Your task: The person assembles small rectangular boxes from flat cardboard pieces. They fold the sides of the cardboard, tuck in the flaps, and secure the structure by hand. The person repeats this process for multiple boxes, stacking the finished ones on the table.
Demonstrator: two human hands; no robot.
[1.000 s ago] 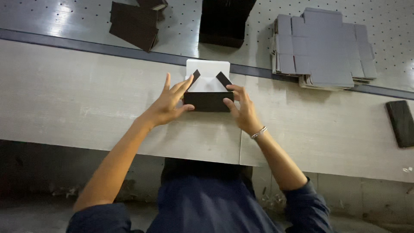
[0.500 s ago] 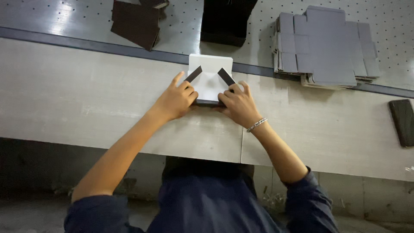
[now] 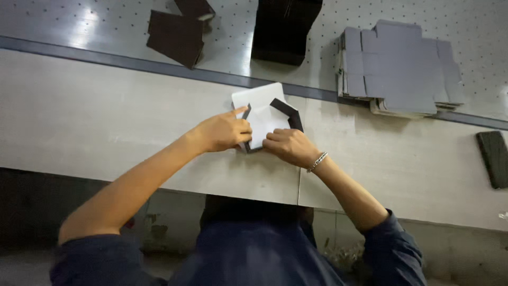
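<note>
- Dark blue sleeves nearest the camera — both forearms reached away from the body onto the pale worktop (image 3: 106,127).
- Left hand (image 3: 225,131) lay on the left edge of the white card blank (image 3: 263,114); fingers curled together, index stretched out along the dark left flap (image 3: 246,113), pressing it. It pressed rather than gripped.
- Right hand (image 3: 288,146), with a bracelet (image 3: 317,160) at the wrist, sat at the blank's near right corner; fingers bunched together on the card, but whether they pinched an edge could not be told.
- The blank lay flat on the worktop between the two hands, just beyond the knuckles, its long axis running away from the person and tilted a little leftward. Both hands touched it; neither was clearly nearer.
- Dark right flap (image 3: 288,111) stood angled off the blank's far right side, just past the right hand and free of it.
- Farther back, past the dark rail (image 3: 132,64), on the perforated table (image 3: 63,21): dark folded pieces (image 3: 175,37) at left, a black box (image 3: 284,29) in the middle, a stack of grey flat blanks (image 3: 402,66) at right.
- A dark flat piece (image 3: 493,158) lay on the worktop at the right, well apart.
</note>
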